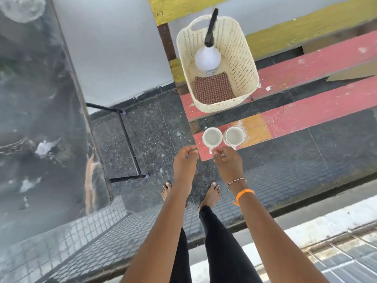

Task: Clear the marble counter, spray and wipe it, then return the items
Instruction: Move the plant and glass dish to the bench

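Observation:
Two white cups (212, 137) (234, 135) stand side by side on the near slat of a red painted bench (306, 117). My left hand (186, 158) hovers just below the left cup, fingers curled and holding nothing. My right hand (226, 160) is at the cups' handles, fingers pinched near them; whether it grips one is unclear. A cream plastic basket (242, 58) on the bench holds a white spray bottle (208, 58) with a black nozzle and a folded checked cloth (213, 88). The dark marble counter (40, 119) fills the left side.
A clear glass item (22, 7) sits at the counter's far end. Black metal legs (130, 144) stand under the counter on the dark tiled floor. My feet are below the hands. A raised pale ledge (326, 221) runs at lower right.

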Tool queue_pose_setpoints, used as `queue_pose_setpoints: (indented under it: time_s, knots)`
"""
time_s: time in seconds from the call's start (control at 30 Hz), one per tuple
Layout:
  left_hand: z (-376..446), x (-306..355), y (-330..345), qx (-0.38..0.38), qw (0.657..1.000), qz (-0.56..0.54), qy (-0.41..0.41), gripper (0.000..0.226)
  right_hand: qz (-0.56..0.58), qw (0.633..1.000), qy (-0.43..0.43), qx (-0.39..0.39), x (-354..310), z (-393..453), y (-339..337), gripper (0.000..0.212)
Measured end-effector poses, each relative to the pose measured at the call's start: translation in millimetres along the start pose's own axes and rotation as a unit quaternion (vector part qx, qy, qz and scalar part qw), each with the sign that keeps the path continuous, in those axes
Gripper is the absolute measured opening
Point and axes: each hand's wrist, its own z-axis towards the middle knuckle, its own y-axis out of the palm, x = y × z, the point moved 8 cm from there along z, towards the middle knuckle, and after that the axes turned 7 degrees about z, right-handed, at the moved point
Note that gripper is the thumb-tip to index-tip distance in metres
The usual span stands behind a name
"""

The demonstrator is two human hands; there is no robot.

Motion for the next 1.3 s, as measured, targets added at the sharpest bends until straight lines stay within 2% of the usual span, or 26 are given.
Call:
queue_pose_setpoints:
  time_s: [0.13, 0.33, 0.53, 0.8, 0.97, 1.07, 1.23, 1.3]
  knots:
    - [-16.5, 33.9, -54.3, 0.051, 0.995, -0.062, 0.05, 0.017, 0.051, 0.996, -0.074, -0.017, -74.1, -11.1, 26.8, 0.014]
    - [-37.2, 69.9, -145.4, 0.118, 0.973, -0.17, 0.101, 0.018, 0.061, 0.977, -0.17, -0.115, -186.3, -27.0, 84.6, 0.017]
    - [-18.4, 80.2, -251.5, 0.167, 0.948, -0.257, 0.088, 0.019, 0.023, 0.958, -0.225, -0.177, -270.6, -32.7, 169.0, 0.022]
    - [44.2, 87.9, -382.4, 0.203, 0.934, -0.287, 0.067, 0.02, -0.03, 0.954, -0.26, -0.148, -338.5, -12.4, 278.6, 0.019]
    - [102.6, 105.0, -427.0, 0.17, 0.943, -0.283, 0.038, 0.021, -0.064, 0.943, -0.315, -0.09, -394.8, 19.8, 318.6, 0.019]
    - [136.2, 125.7, -440.7, 0.14, 0.947, -0.286, 0.033, 0.028, -0.104, 0.93, -0.348, -0.058, -426.9, 40.5, 335.2, 0.031]
    - [176.0, 164.2, -455.3, 0.127, 0.936, -0.328, 0.029, 0.05, -0.263, 0.884, -0.38, -0.075, -458.0, 64.9, 364.7, 0.049]
    - [187.8, 176.7, -458.5, 0.13, 0.929, -0.346, 0.022, 0.056, -0.315, 0.872, -0.367, -0.08, -460.3, 76.6, 371.0, 0.054]
